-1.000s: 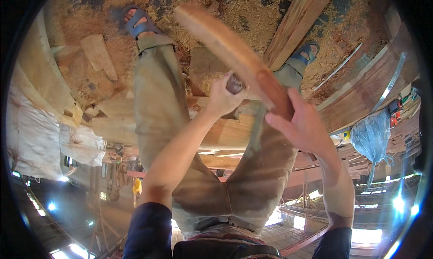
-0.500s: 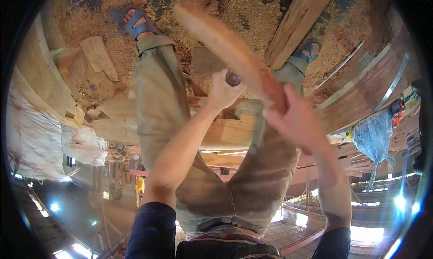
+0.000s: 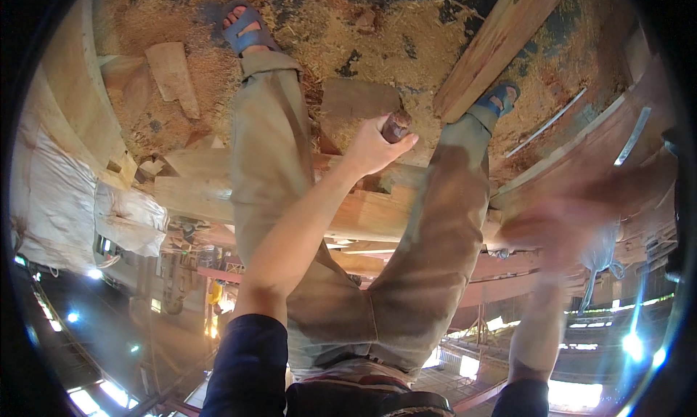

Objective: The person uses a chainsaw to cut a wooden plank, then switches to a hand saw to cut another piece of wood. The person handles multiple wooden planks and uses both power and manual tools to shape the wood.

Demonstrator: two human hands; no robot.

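My left hand point(image 3: 374, 150) is wrapped round a dark wooden tool handle point(image 3: 396, 127), whose blunt round end sticks up above the fist. Whatever lies at its lower end is hidden by the hand. Just below that hand, a pale notched timber point(image 3: 374, 212) runs crosswise between my legs. Out to the right, my right hand point(image 3: 563, 232) is smeared by motion. A blurred brown wooden club point(image 3: 628, 188) stretches from it toward the right edge, apart from the handle.
Sawdust and shavings cover the ground. A thick beam point(image 3: 501, 46) reaches toward my right sandal point(image 3: 499, 99). A flat wood offcut point(image 3: 172, 75) lies at the left, with white sacks point(image 3: 54, 206) nearby. On the right are a long curved plank point(image 3: 559, 152) and a clear plastic bag point(image 3: 601, 250).
My right hand has swung the wooden club from above the left hand out to the right. The left hand keeps its grip on the handle and appears slightly further right.
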